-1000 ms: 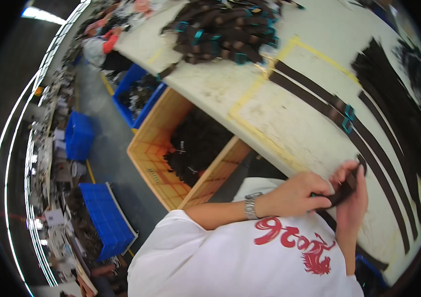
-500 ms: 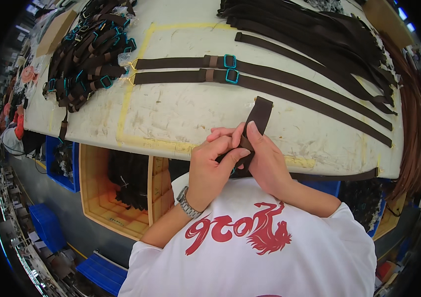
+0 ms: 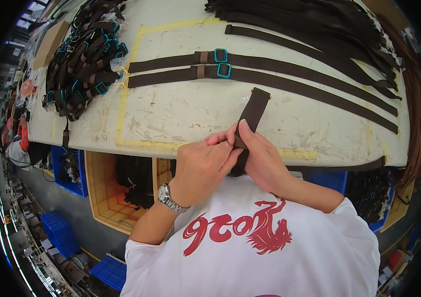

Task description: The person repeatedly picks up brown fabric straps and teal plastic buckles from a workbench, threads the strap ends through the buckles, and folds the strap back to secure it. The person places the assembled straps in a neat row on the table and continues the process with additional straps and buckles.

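Between my two hands, close in front of my shirt, is a dark brown webbing strap point(image 3: 256, 108). Its metal-cornered end points away over the table's near edge. My right hand point(image 3: 264, 161) grips the strap with the thumb laid along its upper face. At its side my left hand point(image 3: 204, 163) pinches the strap at a fold or small loop; the fingertips partly hide what is there. Further off lie two finished-looking brown straps point(image 3: 171, 75), side by side, each with a teal buckle point(image 3: 223, 70) and a lighter brown loop point(image 3: 200, 72).
A tangled heap of buckled straps point(image 3: 84, 64) covers the table's left side. Loose dark straps point(image 3: 309, 29) are piled at the far right. Yellow tape point(image 3: 156, 144) marks the pale table point(image 3: 175, 114). Below its edge stand a wooden crate point(image 3: 104, 198) and blue bins point(image 3: 59, 230).
The view has shifted slightly. My left hand has turned, its back now facing up more and its fingers closer together at the strap. My right thumb still presses on the strap.
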Demonstrator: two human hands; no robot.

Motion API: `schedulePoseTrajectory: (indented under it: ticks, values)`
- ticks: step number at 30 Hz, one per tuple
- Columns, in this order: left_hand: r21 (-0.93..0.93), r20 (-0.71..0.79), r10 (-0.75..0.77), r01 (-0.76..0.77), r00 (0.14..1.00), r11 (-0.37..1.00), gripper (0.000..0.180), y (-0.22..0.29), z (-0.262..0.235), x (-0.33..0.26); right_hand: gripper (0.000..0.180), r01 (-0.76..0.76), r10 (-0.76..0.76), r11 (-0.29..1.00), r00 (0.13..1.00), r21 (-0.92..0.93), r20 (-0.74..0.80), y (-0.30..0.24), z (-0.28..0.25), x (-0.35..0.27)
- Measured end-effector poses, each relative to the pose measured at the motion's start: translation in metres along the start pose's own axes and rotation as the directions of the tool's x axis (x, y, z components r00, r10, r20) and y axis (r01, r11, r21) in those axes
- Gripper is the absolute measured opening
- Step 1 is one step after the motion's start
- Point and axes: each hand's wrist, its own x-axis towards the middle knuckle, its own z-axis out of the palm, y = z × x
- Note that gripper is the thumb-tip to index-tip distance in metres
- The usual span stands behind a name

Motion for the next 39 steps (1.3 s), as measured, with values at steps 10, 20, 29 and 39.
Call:
schedulePoseTrajectory:
  ticks: [10, 20, 29, 39]
  values:
    - [-0.034, -0.189, -0.159, 0.155, 0.969, 0.987, 0.013, 0.006, 0.032, 0.005, 0.044, 0.052, -0.063, 0.995, 0.988, -0.079, -0.144, 0.017, 0.0, -0.008]
    - [0.183, 0.347, 0.135, -0.208, 0.928, 0.961, 0.034, 0.007, -0.092, 0.028, 0.05, -0.04, 0.141, 0.941, 0.95, -0.336, 0.28, -0.017, 0.01, -0.016]
    - [0.148, 0.659, 0.262, -0.463, 0.705, 0.874, 0.028, -0.006, -0.101, 0.011, 0.055, -0.12, 0.328, 0.85, 0.883, -0.513, 0.336, -0.015, 0.017, -0.009]
    - [-0.727, 0.458, -0.612, 0.668, 0.646, 0.161, 0.051, -0.01, -0.08, -0.042, 0.04, 0.211, -0.078, 0.463, 0.977, -0.861, 0.198, -0.015, 0.021, -0.014]
